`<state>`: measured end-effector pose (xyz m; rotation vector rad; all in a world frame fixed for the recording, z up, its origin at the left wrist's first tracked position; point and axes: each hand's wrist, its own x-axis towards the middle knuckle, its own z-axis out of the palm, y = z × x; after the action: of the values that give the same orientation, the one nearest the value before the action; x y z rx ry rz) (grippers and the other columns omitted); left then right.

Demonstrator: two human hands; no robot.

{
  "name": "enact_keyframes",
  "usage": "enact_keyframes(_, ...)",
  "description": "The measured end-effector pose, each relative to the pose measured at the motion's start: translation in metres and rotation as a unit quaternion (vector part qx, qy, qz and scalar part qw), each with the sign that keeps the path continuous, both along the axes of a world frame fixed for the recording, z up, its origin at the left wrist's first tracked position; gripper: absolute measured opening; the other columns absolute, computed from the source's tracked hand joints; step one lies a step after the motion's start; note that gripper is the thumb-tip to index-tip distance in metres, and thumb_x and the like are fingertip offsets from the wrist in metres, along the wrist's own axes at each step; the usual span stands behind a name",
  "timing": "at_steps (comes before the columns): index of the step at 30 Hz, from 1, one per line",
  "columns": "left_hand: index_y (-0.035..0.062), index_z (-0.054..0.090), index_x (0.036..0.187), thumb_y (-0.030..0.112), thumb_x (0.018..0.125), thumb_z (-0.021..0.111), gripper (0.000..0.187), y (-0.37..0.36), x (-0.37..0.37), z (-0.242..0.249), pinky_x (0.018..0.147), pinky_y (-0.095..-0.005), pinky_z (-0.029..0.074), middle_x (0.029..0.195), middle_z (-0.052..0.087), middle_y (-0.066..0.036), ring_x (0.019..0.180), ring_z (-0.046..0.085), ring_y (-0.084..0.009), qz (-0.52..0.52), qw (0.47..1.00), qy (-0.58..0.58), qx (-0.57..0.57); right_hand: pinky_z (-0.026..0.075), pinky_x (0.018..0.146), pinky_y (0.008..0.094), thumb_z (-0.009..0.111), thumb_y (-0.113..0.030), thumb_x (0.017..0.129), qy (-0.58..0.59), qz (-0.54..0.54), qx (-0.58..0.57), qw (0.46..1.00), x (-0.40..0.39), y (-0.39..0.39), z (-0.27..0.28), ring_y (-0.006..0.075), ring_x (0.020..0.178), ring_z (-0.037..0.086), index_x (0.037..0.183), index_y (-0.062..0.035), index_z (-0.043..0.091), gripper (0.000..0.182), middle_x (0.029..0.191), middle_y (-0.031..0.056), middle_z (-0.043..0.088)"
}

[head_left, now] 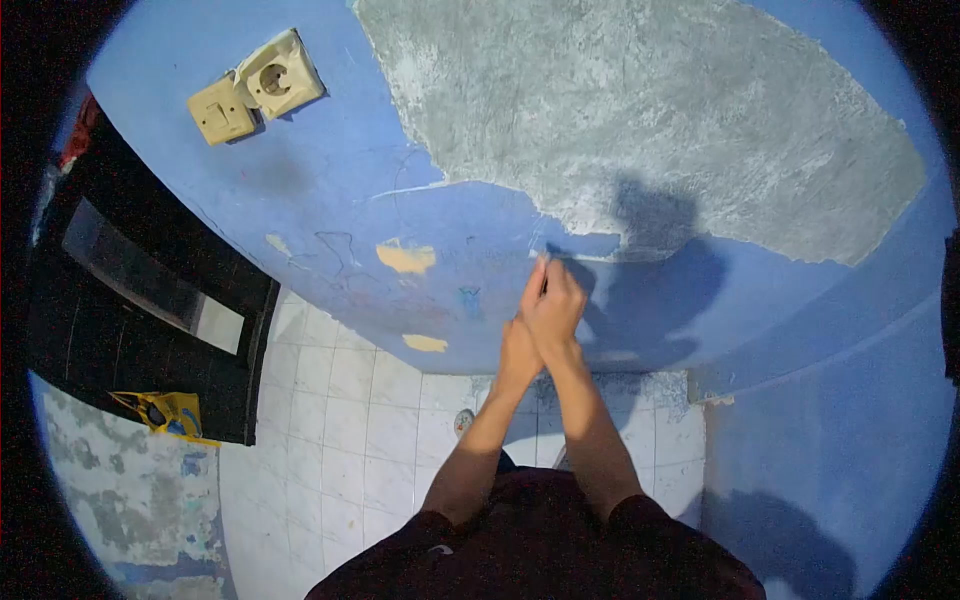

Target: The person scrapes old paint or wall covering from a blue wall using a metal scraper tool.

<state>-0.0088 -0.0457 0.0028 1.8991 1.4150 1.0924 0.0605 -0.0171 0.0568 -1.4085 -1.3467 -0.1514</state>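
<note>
My right hand (555,305) is closed around a scraper (545,280), most of which is hidden in the fist. A dark handle part shows between the fingers, and the tip meets the blue wall (640,310) just under the edge of the peeled paint. Below it, my left hand (518,352) is clasped at the right wrist, both arms stretched forward together. Above the hands spreads a large bare grey plaster patch (640,110) with a ragged paint edge.
A yellowed socket (280,78) and a switch (222,110) sit on the wall at upper left. Dark furniture (150,300) stands left, with a yellow bag (175,412) beside it. White floor tiles (340,430) lie below; a small round object (463,422) rests near my feet.
</note>
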Motion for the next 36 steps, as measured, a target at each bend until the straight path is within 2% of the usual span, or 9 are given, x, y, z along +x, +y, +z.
enact_keyframes(2, 0.0015, 0.065, 0.094, 0.022, 0.08, 0.065, 0.025, 0.021, 0.005, 0.031, 0.065, -0.0461, 0.05, 0.082, 0.067, -0.023, 0.076, 0.066, -0.04, -0.039, 0.996, 0.006, 0.074, 0.043, 0.046, 0.0447, 0.059, -0.011, 0.088, 0.014, -0.006, 0.042, 0.999, 0.008, 0.017, 0.03, 0.0362, 0.052, 0.057, 0.07, -0.0035, 0.052, 0.021, 0.06, 0.0156, 0.055)
enact_keyframes(6, 0.0016, 0.065, 0.094, 0.02, 0.081, 0.064, 0.023, 0.032, 0.008, 0.03, 0.066, -0.0454, 0.05, 0.084, 0.067, -0.024, 0.078, 0.066, -0.0391, -0.043, 0.998, 0.037, 0.014, 0.043, 0.046, 0.045, 0.06, -0.011, 0.088, -0.003, -0.009, 0.071, 0.997, 0.007, 0.036, 0.022, 0.036, 0.052, 0.057, 0.07, -0.0036, 0.052, 0.021, 0.06, 0.0156, 0.055)
enact_keyframes(8, 0.0012, 0.065, 0.097, 0.021, 0.081, 0.064, 0.025, 0.022, 0.005, 0.011, 0.068, -0.0449, 0.05, 0.085, 0.067, -0.025, 0.081, 0.067, -0.0387, 0.001, 0.999, -0.039, -0.011, 0.041, 0.046, 0.0427, 0.059, -0.008, 0.088, -0.025, -0.01, 0.045, 0.999, -0.001, 0.032, -0.003, 0.0357, 0.05, 0.054, 0.067, -0.0018, 0.051, 0.023, 0.059, 0.0155, 0.054)
enact_keyframes(14, 0.0025, 0.065, 0.108, 0.024, 0.081, 0.064, 0.034, 0.014, -0.016, -0.038, 0.075, -0.0475, 0.051, 0.094, 0.067, -0.024, 0.088, 0.065, -0.0419, -0.01, 0.997, -0.018, -0.075, 0.04, 0.047, 0.0452, 0.059, -0.01, 0.088, -0.006, 0.003, 0.0, 1.0, -0.012, 0.026, -0.028, 0.0366, 0.051, 0.054, 0.067, -0.0023, 0.051, 0.024, 0.058, 0.015, 0.053)
enact_keyframes(17, 0.0022, 0.065, 0.107, 0.023, 0.081, 0.064, 0.033, 0.01, 0.003, 0.024, 0.074, -0.0469, 0.051, 0.092, 0.067, -0.025, 0.088, 0.065, -0.0425, -0.022, 1.0, -0.015, 0.003, 0.04, 0.048, 0.0456, 0.058, -0.01, 0.089, 0.006, -0.012, 0.042, 0.999, 0.003, 0.016, 0.012, 0.0369, 0.052, 0.054, 0.066, -0.0025, 0.05, 0.025, 0.058, 0.0153, 0.053)
enact_keyframes(20, 0.0023, 0.065, 0.106, 0.023, 0.081, 0.064, 0.032, 0.033, 0.009, 0.033, 0.074, -0.0465, 0.051, 0.092, 0.067, -0.025, 0.088, 0.065, -0.0424, -0.048, 0.999, 0.0, -0.018, 0.04, 0.048, 0.046, 0.058, -0.01, 0.089, 0.013, 0.001, 0.048, 0.999, 0.013, 0.029, 0.041, 0.0372, 0.053, 0.055, 0.065, -0.0023, 0.049, 0.027, 0.059, 0.0157, 0.053)
enact_keyframes(27, 0.0011, 0.064, 0.105, 0.024, 0.082, 0.064, 0.032, 0.005, -0.006, -0.036, 0.074, -0.0472, 0.05, 0.094, 0.067, -0.025, 0.09, 0.065, -0.0422, -0.044, 0.994, 0.038, -0.087, 0.044, 0.046, 0.0455, 0.059, -0.013, 0.088, -0.04, -0.013, -0.021, 0.999, -0.006, 0.022, -0.05, 0.0359, 0.052, 0.057, 0.072, -0.0032, 0.056, 0.019, 0.063, 0.0168, 0.058)
enact_keyframes(29, -0.0002, 0.063, 0.106, 0.023, 0.083, 0.064, 0.033, -0.003, -0.012, -0.053, 0.076, -0.048, 0.05, 0.094, 0.066, -0.026, 0.09, 0.064, -0.0431, -0.005, 0.996, -0.028, -0.084, 0.043, 0.045, 0.0437, 0.061, -0.011, 0.087, 0.01, 0.011, -0.043, 0.999, -0.01, 0.018, -0.067, 0.0356, 0.05, 0.057, 0.072, -0.0023, 0.056, 0.019, 0.062, 0.0168, 0.057)
enact_keyframes(36, -0.0002, 0.065, 0.1, 0.022, 0.081, 0.065, 0.029, 0.024, 0.0, 0.05, 0.073, -0.0452, 0.051, 0.092, 0.067, -0.025, 0.087, 0.065, -0.0419, -0.04, 0.999, -0.027, 0.003, 0.04, 0.044, 0.0428, 0.061, -0.007, 0.087, 0.043, 0.009, 0.066, 0.997, 0.009, 0.024, 0.039, 0.0348, 0.049, 0.054, 0.068, -0.0028, 0.051, 0.022, 0.058, 0.0155, 0.051)
